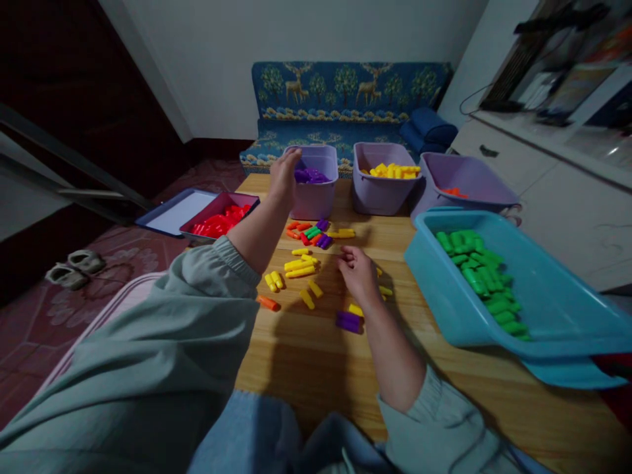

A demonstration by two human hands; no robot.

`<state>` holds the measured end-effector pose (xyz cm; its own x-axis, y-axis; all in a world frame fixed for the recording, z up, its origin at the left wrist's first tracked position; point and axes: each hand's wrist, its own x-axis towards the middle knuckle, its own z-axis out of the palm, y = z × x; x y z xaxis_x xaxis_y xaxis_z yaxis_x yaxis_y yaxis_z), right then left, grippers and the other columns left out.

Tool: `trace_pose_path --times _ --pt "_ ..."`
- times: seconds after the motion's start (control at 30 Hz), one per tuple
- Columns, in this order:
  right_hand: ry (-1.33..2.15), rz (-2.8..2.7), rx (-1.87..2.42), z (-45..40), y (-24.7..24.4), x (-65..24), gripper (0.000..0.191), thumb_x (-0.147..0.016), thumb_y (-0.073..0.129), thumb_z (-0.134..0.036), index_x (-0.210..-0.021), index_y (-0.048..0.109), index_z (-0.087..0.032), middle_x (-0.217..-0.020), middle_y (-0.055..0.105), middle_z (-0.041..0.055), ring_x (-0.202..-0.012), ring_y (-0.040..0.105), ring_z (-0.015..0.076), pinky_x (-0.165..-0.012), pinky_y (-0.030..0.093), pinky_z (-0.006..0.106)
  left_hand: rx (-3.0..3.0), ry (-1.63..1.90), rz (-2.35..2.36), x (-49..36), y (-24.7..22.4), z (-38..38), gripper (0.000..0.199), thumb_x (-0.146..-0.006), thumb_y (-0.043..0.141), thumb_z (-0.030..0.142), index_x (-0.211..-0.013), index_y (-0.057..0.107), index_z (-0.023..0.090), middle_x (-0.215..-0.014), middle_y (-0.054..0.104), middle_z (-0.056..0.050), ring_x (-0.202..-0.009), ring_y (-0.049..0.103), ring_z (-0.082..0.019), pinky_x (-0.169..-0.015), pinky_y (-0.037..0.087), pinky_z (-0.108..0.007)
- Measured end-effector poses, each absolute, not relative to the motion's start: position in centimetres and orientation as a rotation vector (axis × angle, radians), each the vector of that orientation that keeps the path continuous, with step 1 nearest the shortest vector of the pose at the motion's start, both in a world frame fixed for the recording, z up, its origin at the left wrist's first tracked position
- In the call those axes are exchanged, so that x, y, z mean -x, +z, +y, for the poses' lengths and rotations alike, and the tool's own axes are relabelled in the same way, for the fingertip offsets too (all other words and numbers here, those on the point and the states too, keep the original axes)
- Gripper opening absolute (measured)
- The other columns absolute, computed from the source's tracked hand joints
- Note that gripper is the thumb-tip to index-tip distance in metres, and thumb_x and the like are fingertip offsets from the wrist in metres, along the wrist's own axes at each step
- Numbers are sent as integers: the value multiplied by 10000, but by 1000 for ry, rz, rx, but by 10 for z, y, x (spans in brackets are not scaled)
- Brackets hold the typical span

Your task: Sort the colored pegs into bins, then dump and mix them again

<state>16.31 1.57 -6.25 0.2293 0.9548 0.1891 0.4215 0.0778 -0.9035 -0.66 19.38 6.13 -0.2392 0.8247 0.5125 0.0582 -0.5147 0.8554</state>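
My left hand (285, 176) reaches to the near-left rim of a lilac bin (315, 201) with purple plastic pieces (310, 176) in it. Most of its fingers are hidden from me, so what they hold does not show. Low over the wooden table, my right hand (359, 271) has bent fingers with a gap at the thumb, and nothing shows between them. Yellow pieces (299, 266) lie to its left, and a few more are partly covered by the hand and wrist. Purple pieces (349, 322) lie beside the right wrist. Farther back is a mixed cluster with green pieces (313, 232).
Another lilac bin (379, 197) holds yellow pieces, and a third (469, 174) holds orange ones. Green pieces fill part of a turquoise tub (444, 296) at the right. A box of red pieces (222, 220) sits at the left. Behind the table (301, 362) stands a blue patterned sofa (345, 92).
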Motion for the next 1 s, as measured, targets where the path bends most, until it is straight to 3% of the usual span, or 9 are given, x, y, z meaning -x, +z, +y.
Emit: trace_pose_path --times 0.17,0.3,0.4,0.47,0.6,0.67,0.83,1.0 --pt "703 -1354 1525 16 -63 -163 280 -761 605 -203 -1036 652 -176 -861 707 46 -683 647 153 -676 520 277 -1613 1921 1221 1 37 145 190 -796 554 216 -896 701 149 -895 730 -50 -895 665 -165 -821 484 -242" --pt "727 -1338 1525 17 -63 -163 269 -757 619 -221 -1018 658 -169 -856 694 41 -692 643 151 -681 527 283 -1857 1483 1456 -1 4 120 277 -798 505 210 -947 731 149 -768 717 -50 -716 664 -163 -691 490 -241" --pt "736 -1356 1501 16 -62 -163 259 -761 603 -208 -1010 660 -170 -860 698 41 -708 647 152 -693 529 285 -2196 911 1529 -1 -15 115 301 -790 605 326 -1005 752 175 -911 737 -87 -841 669 -216 -769 492 -287" --pt "734 -1373 1497 15 -62 -163 248 -765 595 -204 -1002 662 -177 -874 705 43 -724 652 154 -700 529 286 -2362 640 1547 -4 -20 113 435 -786 641 433 -1154 715 214 -1088 711 -110 -992 644 -264 -881 476 -344" --pt "716 -1407 1517 14 -61 -164 207 -775 591 -218 -963 669 -182 -897 716 50 -717 654 158 -690 523 288 -2497 334 1706 -11 -22 109 612 -794 611 571 -1338 593 292 -1320 585 -136 -1187 543 -361 -987 423 -482" --pt "708 -1425 1532 14 -59 -164 190 -782 589 -223 -948 673 -186 -900 723 47 -715 658 160 -686 518 287 -2530 259 1674 -13 -22 107 590 -817 603 535 -1347 585 276 -1368 549 -136 -1211 532 -350 -1004 423 -461" --pt "705 -1439 1586 12 -53 -163 172 -781 600 -220 -929 683 -189 -876 729 41 -707 656 164 -686 510 285 -2587 295 1480 -10 -18 94 489 -856 583 309 -1334 595 206 -1336 572 -133 -1148 592 -244 -1009 440 -327" --pt "679 -1452 1591 13 -54 -163 189 -776 589 -196 -938 686 -190 -891 732 43 -712 661 165 -684 510 283 -2590 323 1450 -9 -12 60 386 -789 606 233 -1159 707 192 -1133 664 -131 -1036 631 -259 -927 492 -356"
